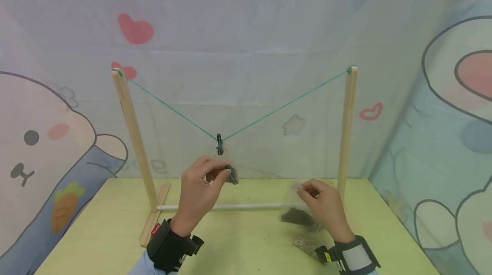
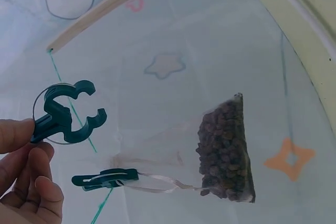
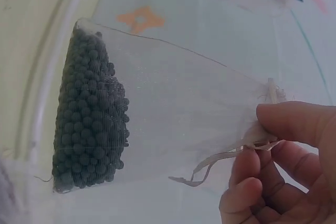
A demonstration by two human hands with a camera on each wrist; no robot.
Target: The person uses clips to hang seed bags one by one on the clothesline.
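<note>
My left hand [image 1: 203, 183] pinches a dark green plastic spring clip [image 2: 65, 116] by its handle end, its two curved jaws facing away from the fingers. Another green clip [image 2: 107, 178] grips the green string at its low point, and a sheer bag of brown pellets [image 2: 226, 150] hangs from it by a ribbon. In the head view my left hand overlaps that bag. My right hand [image 1: 320, 202] pinches the gathered top and ribbon of a sheer mesh bag [image 3: 173, 82]. Round dark beads [image 3: 89, 119] fill its bottom as it hangs over the table.
The green string [image 1: 286, 105] dips between two wooden posts [image 1: 132, 138] [image 1: 347, 134], with a white rod [image 1: 246, 206] low between them. Another bag with greyish contents [image 1: 307, 246] lies on the yellow table [image 1: 238, 245] near my right wrist. A printed cloth [image 1: 246, 23] hangs behind.
</note>
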